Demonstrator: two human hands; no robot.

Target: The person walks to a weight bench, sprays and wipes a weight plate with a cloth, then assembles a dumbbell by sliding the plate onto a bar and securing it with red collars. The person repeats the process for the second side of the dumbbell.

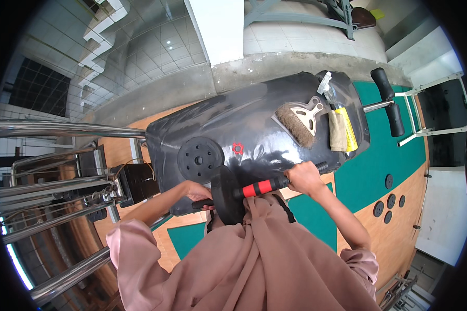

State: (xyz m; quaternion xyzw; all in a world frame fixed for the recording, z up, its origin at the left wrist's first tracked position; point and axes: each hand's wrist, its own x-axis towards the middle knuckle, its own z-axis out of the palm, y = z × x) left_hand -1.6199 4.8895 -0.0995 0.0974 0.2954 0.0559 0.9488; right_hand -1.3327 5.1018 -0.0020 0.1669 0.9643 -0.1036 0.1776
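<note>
A dumbbell (258, 187) with a red and black grip lies across in front of me, over my lap. One thick black weight plate (224, 196) sits on its left part, seen nearly edge-on. My left hand (197, 193) is closed on the bar's left end, just outside that plate; some of its fingers are hidden. Around the bar's right part, my right hand (303, 178) is wrapped, with the threaded end poking out beyond it. On the black padded bench (254, 114) past the dumbbell rest a loose black plate (198, 159) and a red star-shaped collar nut (237, 149).
A small brush with dustpan (302, 120), a spray bottle (327, 88) and a folded beige cloth (338, 132) lie on the bench's right part. Chrome machine bars (67, 128) crowd the left. Several small plates (389, 201) lie on the floor at right, near a green mat (371, 166).
</note>
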